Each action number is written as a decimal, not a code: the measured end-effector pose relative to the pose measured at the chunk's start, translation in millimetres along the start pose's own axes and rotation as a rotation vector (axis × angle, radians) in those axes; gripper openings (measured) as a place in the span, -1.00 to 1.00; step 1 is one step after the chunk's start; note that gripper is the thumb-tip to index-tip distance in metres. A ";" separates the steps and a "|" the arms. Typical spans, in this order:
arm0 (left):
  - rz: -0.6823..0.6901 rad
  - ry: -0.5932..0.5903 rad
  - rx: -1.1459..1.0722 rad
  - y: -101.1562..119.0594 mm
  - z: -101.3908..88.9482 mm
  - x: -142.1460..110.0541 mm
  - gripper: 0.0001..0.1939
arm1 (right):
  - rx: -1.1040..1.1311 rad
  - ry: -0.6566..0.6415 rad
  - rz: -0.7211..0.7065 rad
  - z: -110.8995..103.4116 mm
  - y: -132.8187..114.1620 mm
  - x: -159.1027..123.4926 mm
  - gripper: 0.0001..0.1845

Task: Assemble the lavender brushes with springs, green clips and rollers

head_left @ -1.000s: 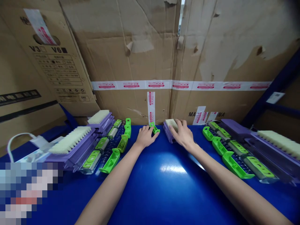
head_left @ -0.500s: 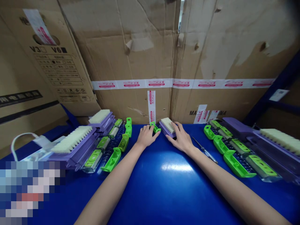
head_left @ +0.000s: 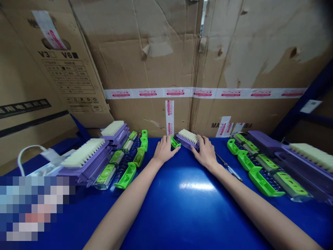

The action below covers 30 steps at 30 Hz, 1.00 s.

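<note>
My left hand (head_left: 163, 150) is at the back middle of the blue table, its fingers and thumb around a small bright green plastic part (head_left: 176, 142). Part of that piece is hidden by the fingers. Just right of it lies a purple brush (head_left: 187, 138) with cream bristles facing up. My right hand (head_left: 205, 151) holds the brush's right end, thumb at the near side and fingers at the far end. A thin screwdriver (head_left: 230, 168) with a clear handle lies right of my right wrist.
Purple bristle-topped units (head_left: 85, 156) stand left, with another unit (head_left: 309, 156) right. Beside them are rows of green-topped clear pieces (head_left: 105, 175), springs (head_left: 122, 166) and curved green parts (head_left: 126, 176). Cardboard (head_left: 145, 114) walls the back. A white cable (head_left: 22, 156) is far left.
My right hand has shifted right along the brush, so more bristles show. My left hand stays by the green part, which shows slightly further right. The view has shifted slightly.
</note>
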State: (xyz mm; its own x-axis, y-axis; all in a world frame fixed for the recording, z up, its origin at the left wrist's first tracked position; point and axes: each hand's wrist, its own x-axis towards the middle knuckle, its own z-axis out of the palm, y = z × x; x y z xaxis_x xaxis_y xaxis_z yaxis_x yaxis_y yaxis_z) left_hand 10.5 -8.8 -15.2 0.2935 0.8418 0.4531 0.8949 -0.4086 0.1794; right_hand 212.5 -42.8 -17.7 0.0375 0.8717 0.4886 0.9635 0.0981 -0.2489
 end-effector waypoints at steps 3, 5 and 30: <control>-0.002 0.040 0.009 0.8 -0.9 -0.6 -0.22 | 0.004 0.030 0.060 3.6 2.7 1.6 -0.41; -0.002 0.070 0.025 1.7 -2.2 -0.9 -0.16 | 0.008 0.045 0.108 4.9 4.7 2.7 -0.42; 0.462 0.117 -0.292 31.3 6.2 -2.7 0.06 | 1.333 -0.259 0.289 -7.2 -19.6 2.5 -0.64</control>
State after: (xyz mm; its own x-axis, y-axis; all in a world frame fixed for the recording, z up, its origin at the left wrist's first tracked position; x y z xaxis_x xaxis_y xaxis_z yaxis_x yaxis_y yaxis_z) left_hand 39.9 -21.7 -16.2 0.5785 0.5141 0.6333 0.5469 -0.8205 0.1664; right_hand 195.5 -46.0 -5.6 -0.0009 0.9883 0.1522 -0.0523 0.1520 -0.9870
